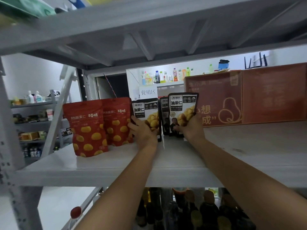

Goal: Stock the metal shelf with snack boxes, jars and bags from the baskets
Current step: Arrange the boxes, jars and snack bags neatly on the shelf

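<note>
On the grey metal shelf [103, 170] stand two red chestnut bags [88, 128] at the left. Right of them stands a black chestnut bag [146, 108], and my left hand [142, 131] grips its lower left side. My right hand [192, 128] holds another black chestnut bag [181, 107] upright by its lower right edge. A third black bag [164, 113] stands between the two, mostly hidden behind them.
Two large red-brown cartons [249, 97] fill the back right of the shelf. The shelf board above [149, 35] hangs low overhead. Dark bottles [191, 211] stand on the level below. A white ladder [58, 110] leans at the left.
</note>
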